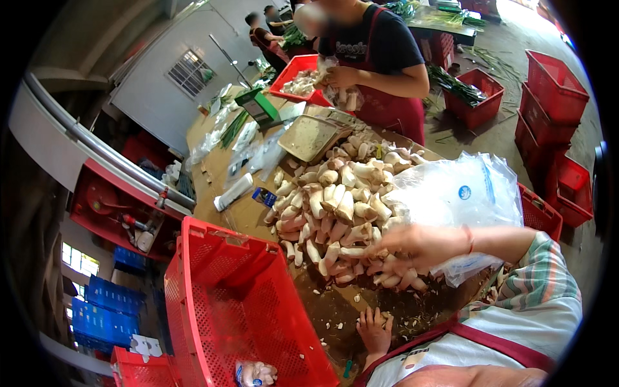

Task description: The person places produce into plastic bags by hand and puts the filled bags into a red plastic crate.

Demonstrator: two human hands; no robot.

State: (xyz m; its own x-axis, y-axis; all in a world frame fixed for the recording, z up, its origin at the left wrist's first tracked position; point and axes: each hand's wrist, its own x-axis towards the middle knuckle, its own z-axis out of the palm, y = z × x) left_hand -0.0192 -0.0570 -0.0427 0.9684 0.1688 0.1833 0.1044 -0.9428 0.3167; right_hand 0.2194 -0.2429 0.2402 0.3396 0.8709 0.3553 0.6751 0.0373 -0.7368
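Observation:
A large heap of king oyster mushrooms (333, 208) covers the middle of the tabletop. My right hand (411, 244), blurred by motion and wearing a red wristband, reaches over the near right side of the heap; whether it grips a mushroom is not clear. Beneath its wrist lie clear plastic bags (449, 193) with blue print. My left hand (375, 331) rests low by the table's near edge, fingers slightly spread, with a small pale piece by the fingertips. I cannot tell whether that piece is held.
A red perforated crate (232, 285) stands at the left, with a bagged pack of mushrooms (256, 373) inside. Behind the heap is a weighing scale (309, 138). Across the table a person (372, 72) handles a bag beside another red crate (302, 72). Stacked red crates (551, 106) stand right.

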